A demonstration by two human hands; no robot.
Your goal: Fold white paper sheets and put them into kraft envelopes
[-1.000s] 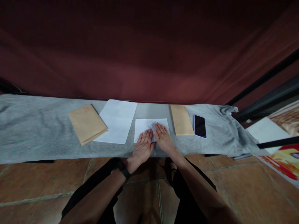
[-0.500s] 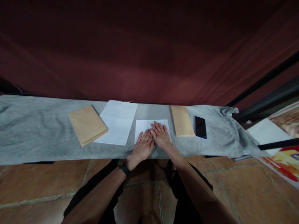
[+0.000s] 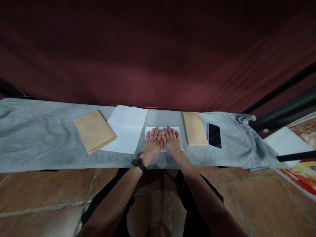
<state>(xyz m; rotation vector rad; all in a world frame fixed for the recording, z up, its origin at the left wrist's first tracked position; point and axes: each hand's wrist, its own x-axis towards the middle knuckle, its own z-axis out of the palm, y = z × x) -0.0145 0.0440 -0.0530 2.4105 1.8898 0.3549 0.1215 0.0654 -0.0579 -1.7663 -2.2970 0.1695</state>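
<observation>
A small white sheet of paper (image 3: pixel 181 144), seemingly folded, lies on the grey cloth in front of me. My left hand (image 3: pixel 153 144) presses flat on its left half, fingers stretched out and pointing away from me. Beside it my right hand (image 3: pixel 171 142) rests flat on the right half, fingers spread, the thumbs close together. Both palms hide most of the sheet. To the left lie larger white sheets (image 3: pixel 128 126), partly under a stack of brown envelopes (image 3: pixel 95 131). A second, narrow stack of brown envelopes (image 3: pixel 195 128) lies right of my hands.
A phone (image 3: pixel 214 136) with a dark screen lies right of the narrow stack. The grey cloth (image 3: pixel 49 138) covers a long, narrow surface against a dark red curtain (image 3: pixel 158 82). Dark bars (image 3: pixel 283 85) and a printed board (image 3: pixel 303 174) stand at the right.
My hands have moved slightly apart from an overlapping position, the left one shifting forward. They now lie side by side on the paper. The view has shifted slightly.
</observation>
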